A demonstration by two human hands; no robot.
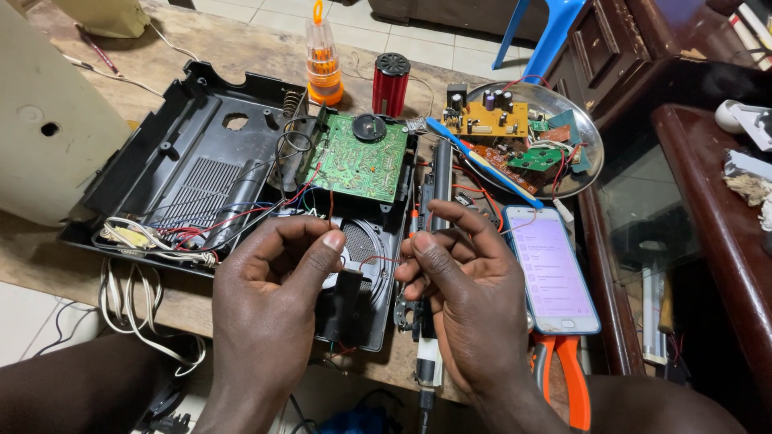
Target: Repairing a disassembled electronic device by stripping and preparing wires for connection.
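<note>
Hands (pixel 370 277) both pinching thin red wire (pixel 378 259) over ribbed black plastic casing (pixel 193 161).

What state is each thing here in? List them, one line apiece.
Black casing: opened, insides exposed.
Green circuit board: bare, lying in the casing, wires attached.
Thin red wire: stretched between both hands.
Left hand: pinching the wire.
Right hand: pinching the wire.
Phone: screen lit, lying flat.
Metal tray: loaded with loose circuit boards.
Orange-handled pliers: lying untouched.
Red cylinder: standing upright.
</note>
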